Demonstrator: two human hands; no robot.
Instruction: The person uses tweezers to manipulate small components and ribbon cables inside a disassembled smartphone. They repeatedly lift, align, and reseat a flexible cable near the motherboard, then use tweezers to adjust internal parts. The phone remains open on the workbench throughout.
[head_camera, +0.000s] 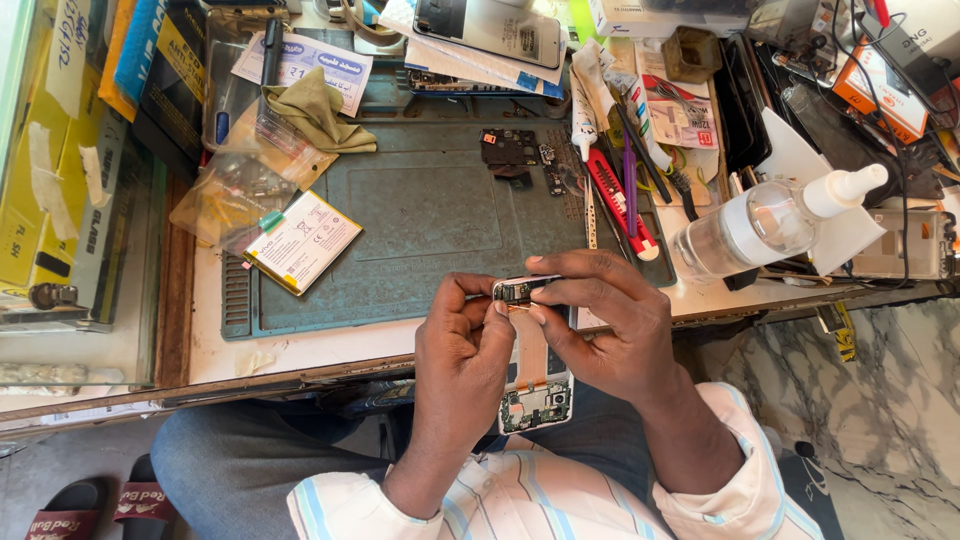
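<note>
An opened white phone (540, 385) with its back off and green circuit boards showing is held between both hands over my lap, at the bench's front edge. My left hand (462, 350) grips its left side, thumb and forefinger pinched at the top end. My right hand (610, 325) wraps the right side, its fingertips pressing on the top part of the phone (517, 291). The phone's middle is hidden by my fingers.
A teal work mat (420, 215) covers the bench. On it lie a flat phone battery (303, 241), small dark circuit parts (512, 150), a cloth (315, 110) and several hand tools (625, 195). A clear spray bottle (770, 222) lies at right. Boxes crowd the left and back.
</note>
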